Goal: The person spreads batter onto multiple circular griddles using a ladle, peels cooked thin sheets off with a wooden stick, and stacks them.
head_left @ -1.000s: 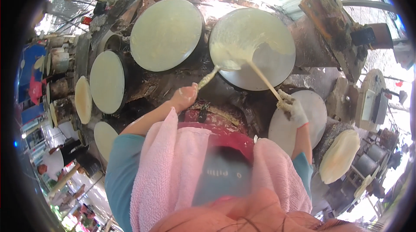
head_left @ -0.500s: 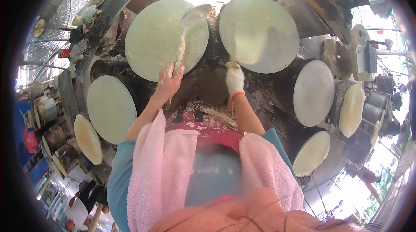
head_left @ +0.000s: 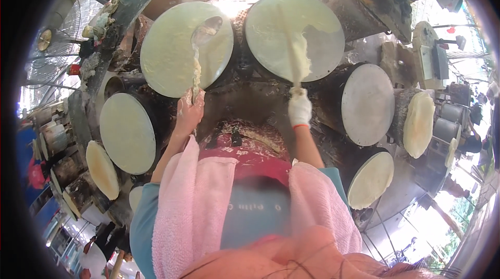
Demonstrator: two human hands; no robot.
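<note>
My left hand (head_left: 189,111) is closed round the batter-crusted handle of a ladle (head_left: 207,28), whose bowl hangs over the right part of a large round griddle (head_left: 164,44) coated in pale batter. On my right hand (head_left: 300,108) is a white glove with an orange band at the wrist. It grips a long, thin wooden spreader (head_left: 290,36), blurred by motion, which reaches across the middle of a second griddle (head_left: 329,42). Pale batter (head_left: 265,31) covers this griddle's left side, and bare grey metal shows at its right.
Further round griddles curve about me: a batter-coated one (head_left: 127,133) at left, a bare grey one (head_left: 367,104) at right, and a coated one (head_left: 371,180) nearer. Pale flatbreads lie at far left (head_left: 102,169) and far right (head_left: 419,124). A fan (head_left: 57,26) stands at upper left.
The ladle has moved left, from the griddle's right rim to over its batter. My right hand has swung right, sweeping the spreader from the second griddle's left side to its middle.
</note>
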